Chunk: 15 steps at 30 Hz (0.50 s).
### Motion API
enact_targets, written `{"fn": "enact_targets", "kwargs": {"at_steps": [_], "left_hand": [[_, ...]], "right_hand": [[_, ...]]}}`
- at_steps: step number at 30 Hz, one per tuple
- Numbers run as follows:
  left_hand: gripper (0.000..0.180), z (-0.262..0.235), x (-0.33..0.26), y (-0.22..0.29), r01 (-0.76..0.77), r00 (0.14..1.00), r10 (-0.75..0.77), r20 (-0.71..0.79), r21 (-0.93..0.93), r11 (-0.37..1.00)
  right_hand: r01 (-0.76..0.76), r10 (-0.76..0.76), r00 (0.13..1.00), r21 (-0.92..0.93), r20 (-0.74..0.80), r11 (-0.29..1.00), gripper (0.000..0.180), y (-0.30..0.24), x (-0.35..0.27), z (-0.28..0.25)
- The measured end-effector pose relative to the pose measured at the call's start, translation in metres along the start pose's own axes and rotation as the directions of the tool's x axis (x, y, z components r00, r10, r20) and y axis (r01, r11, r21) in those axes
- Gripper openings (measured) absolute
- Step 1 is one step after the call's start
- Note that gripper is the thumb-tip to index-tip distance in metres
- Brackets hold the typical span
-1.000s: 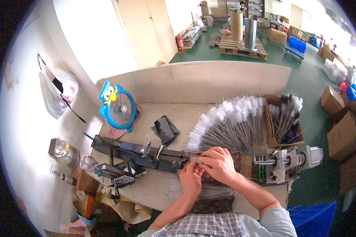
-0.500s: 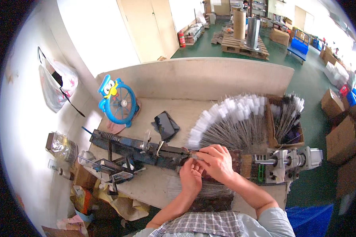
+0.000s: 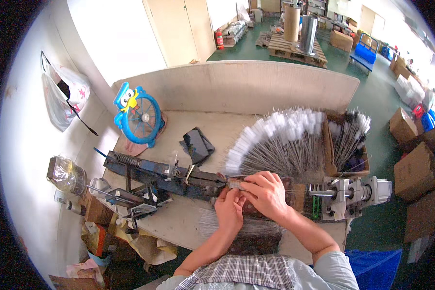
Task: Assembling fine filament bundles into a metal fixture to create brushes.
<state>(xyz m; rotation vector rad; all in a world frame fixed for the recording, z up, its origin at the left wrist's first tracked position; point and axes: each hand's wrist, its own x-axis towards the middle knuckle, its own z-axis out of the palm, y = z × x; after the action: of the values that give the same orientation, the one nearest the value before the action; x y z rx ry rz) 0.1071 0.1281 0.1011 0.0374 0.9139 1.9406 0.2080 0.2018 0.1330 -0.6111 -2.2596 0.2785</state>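
Note:
My left hand [image 3: 229, 211] and my right hand [image 3: 266, 194] meet at the right end of a long dark metal bar machine [image 3: 166, 175]. Fingers of both are pinched close together around a small pale piece [image 3: 235, 184], whose kind I cannot make out. Thin wires stretch from beside the right hand toward a motor-driven shaft unit [image 3: 355, 194] on the right. Below my wrists lies a bundle of thin, straight wires [image 3: 212, 223]. Just beyond the hands, many wire-stemmed brushes with white tips [image 3: 280, 137] are fanned out.
A cardboard box [image 3: 329, 147] at the right holds dark-tipped brushes [image 3: 349, 137]. A dark phone-like slab [image 3: 198, 146] and a blue duck-shaped fan [image 3: 141, 118] stand farther left. An upright board [image 3: 237, 87] closes the table's far side. Cartons [image 3: 418, 169] fill the floor at right.
The view has shifted slightly, so the table appears higher and a little left. My left fingers have moved up closer to the pale piece; the right hand stays at the same spot.

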Motion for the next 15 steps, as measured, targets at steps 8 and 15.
{"fn": "enact_targets", "kwargs": {"at_steps": [8,15], "left_hand": [[0.009,-0.0033,0.0012,-0.0037,-0.018,1.000,0.018,0.006,0.009,1.000],[0.009,-0.0040,0.0032,-0.0033,-0.003,1.000,0.003,-0.005,0.014,1.000]], "right_hand": [[0.000,0.000,1.000,0.017,-0.012,1.000,0.022,0.0006,-0.0019,0.0007],[0.000,0.000,1.000,0.011,0.000,1.000,0.023,0.0002,-0.0014,-0.0008]]}}
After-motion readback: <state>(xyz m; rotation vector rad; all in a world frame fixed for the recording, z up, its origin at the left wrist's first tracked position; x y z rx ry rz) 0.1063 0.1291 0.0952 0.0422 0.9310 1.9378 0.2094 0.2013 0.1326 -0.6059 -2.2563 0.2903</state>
